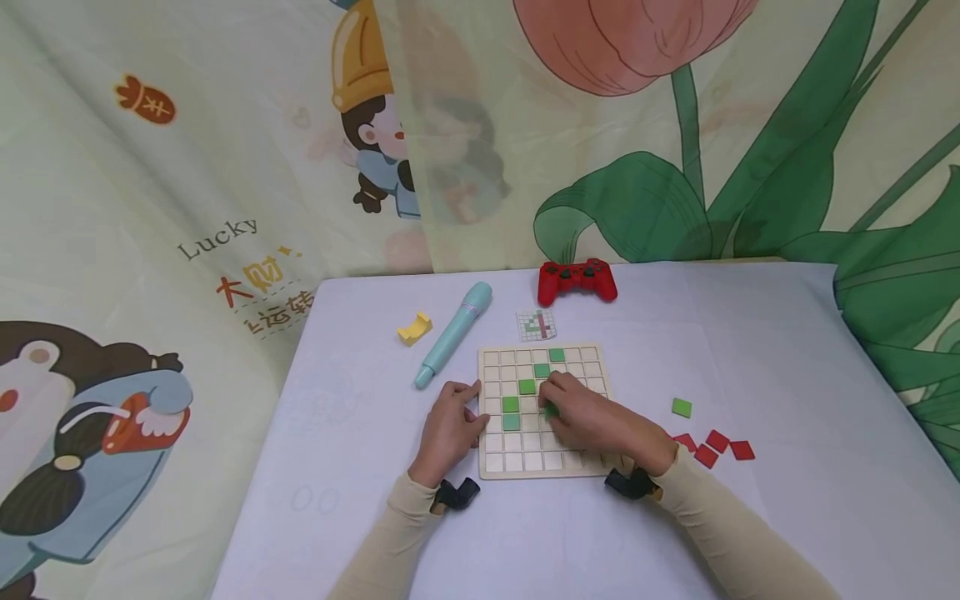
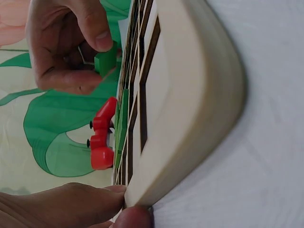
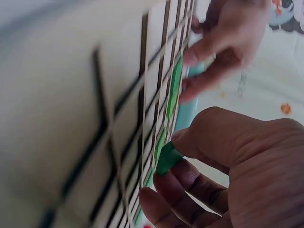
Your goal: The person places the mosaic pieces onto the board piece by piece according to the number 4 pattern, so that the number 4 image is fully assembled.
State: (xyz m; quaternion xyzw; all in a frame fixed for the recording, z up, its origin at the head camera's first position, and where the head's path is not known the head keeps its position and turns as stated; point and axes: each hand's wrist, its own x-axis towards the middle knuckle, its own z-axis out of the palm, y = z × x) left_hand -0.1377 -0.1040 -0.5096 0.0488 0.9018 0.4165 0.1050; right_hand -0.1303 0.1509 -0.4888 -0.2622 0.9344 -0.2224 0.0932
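A right hand (image 1: 581, 412) pinches a green tile (image 3: 168, 158) between thumb and fingertips, just above the middle of a gridded board (image 1: 525, 462) on a white-covered counter (image 1: 847, 467). The left hand (image 1: 447, 427) grips the board's left edge, its thumb over the rim. Five set green tiles (image 1: 527, 386) run from near the board's far edge down toward its left edge, to the left of and beyond the pinched piece. Past the board's right edge, near the right wrist, lie red tiles (image 1: 742, 450) and a loose green tile (image 1: 681, 407). A patterned card (image 1: 536, 326) sits beyond the board's far edge; a red game controller (image 1: 577, 281) rests at the counter's far edge.
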